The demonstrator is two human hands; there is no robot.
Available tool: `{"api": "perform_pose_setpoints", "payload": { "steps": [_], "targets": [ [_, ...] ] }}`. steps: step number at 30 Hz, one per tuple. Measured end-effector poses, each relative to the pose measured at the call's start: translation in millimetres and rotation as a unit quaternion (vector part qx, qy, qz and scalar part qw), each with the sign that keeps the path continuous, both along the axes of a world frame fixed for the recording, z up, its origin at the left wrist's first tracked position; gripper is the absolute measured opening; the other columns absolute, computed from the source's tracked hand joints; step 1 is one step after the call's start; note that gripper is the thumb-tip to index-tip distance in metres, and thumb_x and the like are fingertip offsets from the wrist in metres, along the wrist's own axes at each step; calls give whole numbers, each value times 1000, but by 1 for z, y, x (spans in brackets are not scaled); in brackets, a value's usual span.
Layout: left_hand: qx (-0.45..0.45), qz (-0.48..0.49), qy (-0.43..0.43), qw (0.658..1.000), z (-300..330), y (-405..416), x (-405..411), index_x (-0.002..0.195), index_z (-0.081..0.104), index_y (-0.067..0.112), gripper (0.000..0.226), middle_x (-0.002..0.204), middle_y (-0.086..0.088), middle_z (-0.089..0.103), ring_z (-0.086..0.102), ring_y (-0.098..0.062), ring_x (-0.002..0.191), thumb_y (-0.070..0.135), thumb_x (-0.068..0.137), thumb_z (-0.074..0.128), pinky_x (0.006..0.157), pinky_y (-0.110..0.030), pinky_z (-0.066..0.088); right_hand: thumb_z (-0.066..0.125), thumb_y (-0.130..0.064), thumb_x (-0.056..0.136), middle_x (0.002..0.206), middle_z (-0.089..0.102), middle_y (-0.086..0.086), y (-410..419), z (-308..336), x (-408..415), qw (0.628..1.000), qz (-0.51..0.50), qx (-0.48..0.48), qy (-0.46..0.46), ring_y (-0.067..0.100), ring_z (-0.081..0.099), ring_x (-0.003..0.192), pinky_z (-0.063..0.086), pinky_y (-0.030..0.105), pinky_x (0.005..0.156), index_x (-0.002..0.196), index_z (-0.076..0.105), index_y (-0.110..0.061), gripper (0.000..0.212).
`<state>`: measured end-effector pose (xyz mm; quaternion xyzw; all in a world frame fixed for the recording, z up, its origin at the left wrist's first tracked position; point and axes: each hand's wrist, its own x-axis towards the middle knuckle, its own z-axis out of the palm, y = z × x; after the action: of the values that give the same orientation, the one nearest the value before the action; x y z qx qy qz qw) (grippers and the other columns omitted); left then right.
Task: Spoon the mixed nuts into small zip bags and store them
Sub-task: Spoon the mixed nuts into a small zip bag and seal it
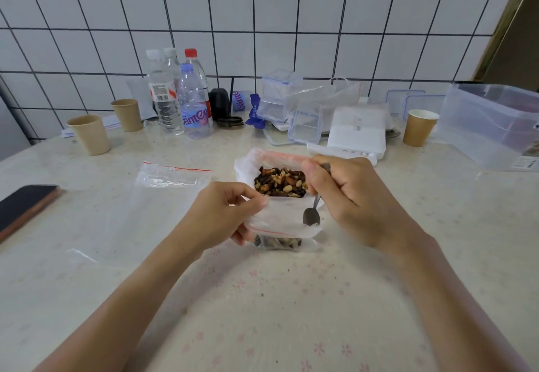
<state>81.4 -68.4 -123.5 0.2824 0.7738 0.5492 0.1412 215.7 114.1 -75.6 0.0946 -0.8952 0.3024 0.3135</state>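
A white tiled wall with dark grout backs a pale table, its near part printed with faint pink flowers. Along the wall stand a clear bin, stacked containers, water bottles and three paper cups. A phone lies at the left edge, and an empty bag lies flat beyond the left hand. Mid-table an open sack shows the nuts. Just before it, the left hand pinches the mouth of a zip bag, a few nuts at its bottom. The right hand grips a spoon, bowl down inside the zip bag.
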Motion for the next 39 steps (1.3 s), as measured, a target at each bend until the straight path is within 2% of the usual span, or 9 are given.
{"api": "perform_pose_setpoints", "payload": {
  "steps": [4,7,10,18,21,25,31,37,39],
  "targets": [
    [-44,4,50,998,-1,-1,-1,80,78,25,16,66,-1,67,68,-22,48,35,93,75,50,-26,55,37,-40,108,54,53,-3,2,-3,-2,1000,-9,-3,7,16,47,50,33,26,51,77,50,-73,47],
    [-74,-1,76,994,-1,-1,-1,83,78,25,20,67,2,69,69,-17,50,41,93,72,49,-28,57,43,-34,109,51,51,-15,6,-7,-7,995,-10,-101,17,9,47,46,36,18,53,70,58,-41,42],
    [-97,12,99,990,0,-1,-2,81,76,28,32,68,6,70,69,-11,52,56,91,66,49,-29,57,45,-30,110,49,52,-6,14,-10,-12,975,-33,-219,27,7,48,44,40,18,48,70,57,-16,44],
    [-106,121,121,979,-7,-2,-23,84,70,21,44,72,4,74,70,-5,56,63,93,59,59,-30,52,45,-35,109,57,67,6,34,-24,-27,901,-126,-414,-21,22,60,47,37,25,38,82,62,-10,41],
    [-96,164,118,975,-11,0,-34,96,64,20,40,89,4,71,69,-6,63,59,94,62,63,-35,55,44,-37,110,63,71,5,36,-28,-31,893,-143,-424,-39,23,64,53,41,26,38,87,64,-10,40],
    [-115,178,111,971,-9,11,-48,129,53,18,57,118,5,62,68,-22,103,62,92,63,93,-46,57,47,-34,109,68,74,7,37,-31,-34,900,-154,-403,-52,25,67,57,43,27,40,89,68,-9,39],
    [-152,177,128,964,-3,38,-66,151,41,19,85,142,-4,57,57,-25,125,73,88,58,98,-42,49,48,-31,108,71,74,4,34,-35,-35,924,-164,-338,-71,20,69,59,48,28,41,85,69,-12,37],
    [-179,153,150,960,-8,57,-67,138,59,14,60,114,0,62,57,-19,96,59,98,55,74,-32,44,52,-23,107,77,76,3,20,-43,-39,944,-126,-290,-95,22,73,68,55,29,49,89,71,-16,27],
    [-152,146,164,964,-9,59,-65,134,62,16,49,118,-1,67,58,-18,98,51,100,57,75,-31,44,52,-21,107,81,76,6,19,-43,-40,941,-123,-301,-96,26,74,71,56,30,50,93,71,-14,25]
  ]
}}
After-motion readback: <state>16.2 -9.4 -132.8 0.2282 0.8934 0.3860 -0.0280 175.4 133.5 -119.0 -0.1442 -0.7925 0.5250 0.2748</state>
